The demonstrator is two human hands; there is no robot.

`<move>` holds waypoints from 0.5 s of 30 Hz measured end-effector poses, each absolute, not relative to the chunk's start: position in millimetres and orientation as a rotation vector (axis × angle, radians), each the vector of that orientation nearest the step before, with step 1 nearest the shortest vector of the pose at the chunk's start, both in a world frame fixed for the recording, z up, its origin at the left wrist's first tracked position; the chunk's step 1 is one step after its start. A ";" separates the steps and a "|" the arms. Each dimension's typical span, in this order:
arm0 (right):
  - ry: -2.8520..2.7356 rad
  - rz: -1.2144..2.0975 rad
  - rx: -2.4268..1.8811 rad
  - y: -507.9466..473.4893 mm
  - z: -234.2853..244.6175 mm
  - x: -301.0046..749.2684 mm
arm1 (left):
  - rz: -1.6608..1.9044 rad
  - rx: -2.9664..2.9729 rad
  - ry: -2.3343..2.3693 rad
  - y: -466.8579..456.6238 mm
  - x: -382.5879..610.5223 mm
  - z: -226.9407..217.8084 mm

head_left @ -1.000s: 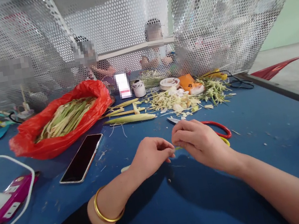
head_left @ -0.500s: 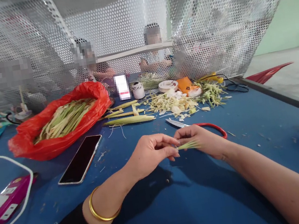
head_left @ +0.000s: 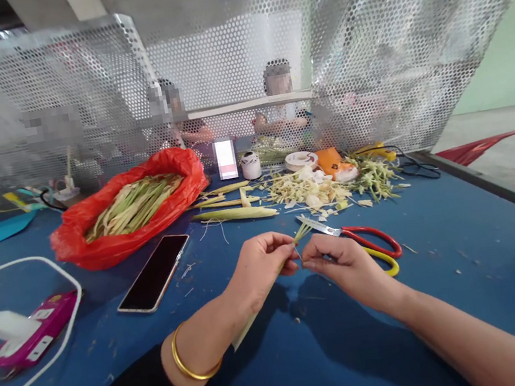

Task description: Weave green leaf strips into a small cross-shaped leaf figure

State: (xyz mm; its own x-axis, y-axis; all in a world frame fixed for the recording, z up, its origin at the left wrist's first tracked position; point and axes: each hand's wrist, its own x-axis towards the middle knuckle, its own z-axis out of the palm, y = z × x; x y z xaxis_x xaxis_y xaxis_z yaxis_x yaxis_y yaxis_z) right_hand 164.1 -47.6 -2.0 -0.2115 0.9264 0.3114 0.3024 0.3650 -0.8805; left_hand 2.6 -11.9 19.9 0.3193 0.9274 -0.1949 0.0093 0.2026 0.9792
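Observation:
My left hand, with a gold bangle on its wrist, pinches a thin pale-green stalk whose frayed tip points up and right; the stalk's lower end runs under my palm toward my forearm. My right hand is closed in a pinch just right of it, fingertips meeting the left hand's at the stalk. Red and yellow handled scissors lie on the blue table just behind my right hand.
A red bag of green strips sits at the back left, a black phone in front of it. Whole stalks, a trimmings pile and tape rolls lie behind. A pink device with white cable is left. People sit beyond the perforated metal screen.
The view has tilted up. The stalk, earlier lying level between my fingers toward the right, now slants up and right, with its long end under my left palm.

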 end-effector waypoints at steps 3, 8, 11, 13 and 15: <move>-1.720 0.891 -1.167 -45.9 -5.0 164.3 | 0.846 1.166 1.079 -9.8 3.4 16.1; -1.581 0.997 -1.294 -39.5 -8.9 167.6 | 0.826 1.031 1.069 -7.5 1.3 18.5; -1.523 0.968 -1.292 -36.5 -8.1 169.7 | 0.798 0.945 1.022 -10.5 1.1 21.5; -1.453 0.924 -1.304 -36.3 -6.7 169.5 | 0.777 0.874 0.988 -12.9 1.5 22.8; -1.361 0.958 -1.269 -37.5 -5.2 168.0 | 0.744 0.788 0.944 -14.8 1.7 23.5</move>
State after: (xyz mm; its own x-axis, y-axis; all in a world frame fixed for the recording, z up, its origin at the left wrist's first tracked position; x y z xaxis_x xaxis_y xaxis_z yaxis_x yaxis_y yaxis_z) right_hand 168.0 -37.5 -5.2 0.0522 0.9876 0.1479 0.1944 0.1352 -0.9716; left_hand 1.7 -14.8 23.5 0.3937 0.8252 -0.4049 -0.2004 0.5070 0.8383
